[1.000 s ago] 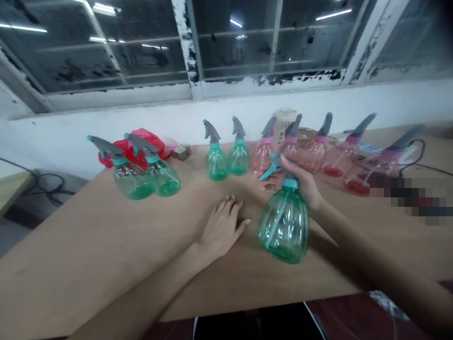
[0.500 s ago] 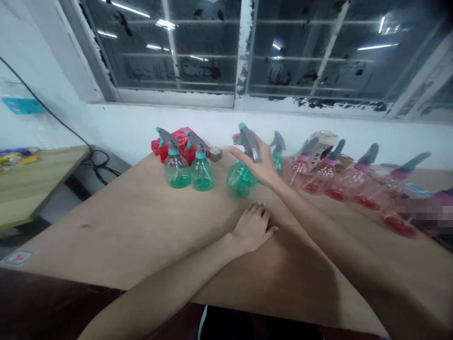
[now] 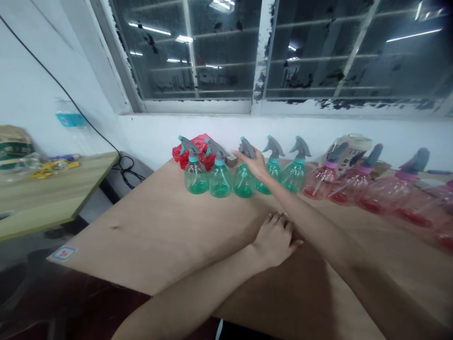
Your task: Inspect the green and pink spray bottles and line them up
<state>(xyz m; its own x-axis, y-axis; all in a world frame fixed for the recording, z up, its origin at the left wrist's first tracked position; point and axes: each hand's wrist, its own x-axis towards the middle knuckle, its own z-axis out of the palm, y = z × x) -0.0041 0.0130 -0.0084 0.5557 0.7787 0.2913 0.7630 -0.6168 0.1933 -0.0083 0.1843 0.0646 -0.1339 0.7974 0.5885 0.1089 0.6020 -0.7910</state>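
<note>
My right hand (image 3: 255, 164) is closed around the neck and grey trigger head of a green spray bottle (image 3: 243, 183). This bottle is upright on the table, and the fingers hide part of its neck. Two like green spray bottles (image 3: 220, 182) stand just to its left. On its right are two more, a nearer spray bottle (image 3: 273, 166) partly behind my wrist and another spray bottle (image 3: 294, 174) beyond it. My left hand (image 3: 274, 240) rests palm down on the wooden table (image 3: 170, 241), empty, thumb apart and fingers slightly bent, below my right forearm.
Several pink spray bottles (image 3: 368, 189) line the right side. Behind the green ones lie a red plastic bag (image 3: 200, 141) and a small box (image 3: 231, 160). A printed white container (image 3: 350, 146) stands by the wall. A side table (image 3: 42, 203) and black cable (image 3: 127, 165) are at left.
My right hand has brought the held bottle left, close beside the two left green bottles. The view has turned left, shifting everything rightward. My left hand stays on the table.
</note>
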